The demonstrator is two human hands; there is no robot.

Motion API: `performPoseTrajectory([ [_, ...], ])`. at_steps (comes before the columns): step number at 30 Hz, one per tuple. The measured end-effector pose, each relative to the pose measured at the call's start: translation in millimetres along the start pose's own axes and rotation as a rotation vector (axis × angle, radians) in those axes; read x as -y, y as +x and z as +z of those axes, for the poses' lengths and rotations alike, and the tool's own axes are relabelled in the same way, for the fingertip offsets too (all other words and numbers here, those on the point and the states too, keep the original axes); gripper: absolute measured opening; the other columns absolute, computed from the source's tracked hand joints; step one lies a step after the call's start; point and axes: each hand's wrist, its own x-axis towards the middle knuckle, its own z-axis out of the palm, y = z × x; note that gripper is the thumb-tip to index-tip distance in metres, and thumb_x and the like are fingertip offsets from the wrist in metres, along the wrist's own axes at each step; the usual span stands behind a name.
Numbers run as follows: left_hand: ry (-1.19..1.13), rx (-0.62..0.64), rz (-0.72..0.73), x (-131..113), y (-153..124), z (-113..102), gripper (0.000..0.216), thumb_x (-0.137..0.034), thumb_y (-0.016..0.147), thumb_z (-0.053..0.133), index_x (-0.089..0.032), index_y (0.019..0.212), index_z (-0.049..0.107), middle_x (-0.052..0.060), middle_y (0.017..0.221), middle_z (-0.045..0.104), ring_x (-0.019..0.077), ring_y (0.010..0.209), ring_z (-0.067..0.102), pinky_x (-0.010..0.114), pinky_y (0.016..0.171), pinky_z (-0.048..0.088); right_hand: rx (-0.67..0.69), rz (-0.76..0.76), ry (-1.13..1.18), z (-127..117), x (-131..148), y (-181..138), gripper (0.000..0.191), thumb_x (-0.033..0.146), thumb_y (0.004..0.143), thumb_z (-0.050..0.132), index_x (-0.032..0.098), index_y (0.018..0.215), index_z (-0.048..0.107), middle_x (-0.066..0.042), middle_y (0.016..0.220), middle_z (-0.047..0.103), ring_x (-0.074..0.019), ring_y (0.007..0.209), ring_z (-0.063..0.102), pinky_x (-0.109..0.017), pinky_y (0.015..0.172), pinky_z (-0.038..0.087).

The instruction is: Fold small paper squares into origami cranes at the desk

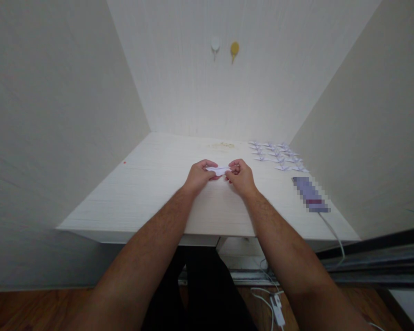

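Over the middle of the white desk (152, 184), a small folded piece of white paper (219, 171) spans the gap between my two hands. My left hand (202, 175) pinches its left end with thumb and fingers. At the right end, my right hand (240, 175) grips the paper with thumb and fingertips. The exact shape of the folds is too small to make out. Toward the back right of the desk stand several folded paper cranes (279, 156) in rows, apart from my hands.
A phone-like device (310, 194), blurred out, lies at the right with a white cable (334, 230) running over the desk edge. Walls close in the back and sides. A white hook (215, 44) and a yellow hook (234, 48) hang behind. Below, a power strip (278, 310) lies on the floor.
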Motion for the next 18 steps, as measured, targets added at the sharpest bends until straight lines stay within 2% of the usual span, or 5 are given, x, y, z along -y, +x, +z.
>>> performPoseTrajectory([
  [3, 0.006, 0.007, 0.031, 0.6, -0.6, 0.0, 0.03, -0.009, 0.054, 0.074, -0.013, 0.082, 0.063, 0.004, 0.081, 0.069, 0.0132, 0.069, 0.066, 0.026, 0.065, 0.057, -0.004, 0.003, -0.002, 1.7, 1.1, -0.4, 0.03, 0.026, 0.066, 0.063, 0.022, 0.094, 0.053, 0.006, 0.06, 0.06, -0.0116, 0.048, 0.057, -0.021, 0.045, 0.043],
  [10, -0.009, 0.063, 0.046, -2.6, -5.5, 3.3, 0.03, -0.017, 0.055, 0.078, -0.013, 0.078, 0.06, 0.002, 0.072, 0.066, 0.0125, 0.065, 0.064, 0.027, 0.064, 0.056, -0.027, 0.027, 0.001, 5.0, 9.9, -1.9, 0.019, 0.029, 0.068, 0.063, 0.018, 0.084, 0.062, 0.004, 0.055, 0.058, -0.0107, 0.047, 0.052, -0.022, 0.047, 0.041],
  [18, -0.057, 0.092, 0.052, -4.8, -7.8, 6.8, 0.031, -0.018, 0.054, 0.08, -0.012, 0.08, 0.064, 0.002, 0.076, 0.066, 0.0129, 0.07, 0.064, 0.028, 0.065, 0.057, -0.113, -0.013, 0.055, 5.9, 7.0, -0.2, 0.016, 0.026, 0.068, 0.061, 0.018, 0.081, 0.065, 0.005, 0.051, 0.056, -0.0104, 0.044, 0.051, -0.022, 0.045, 0.039],
])
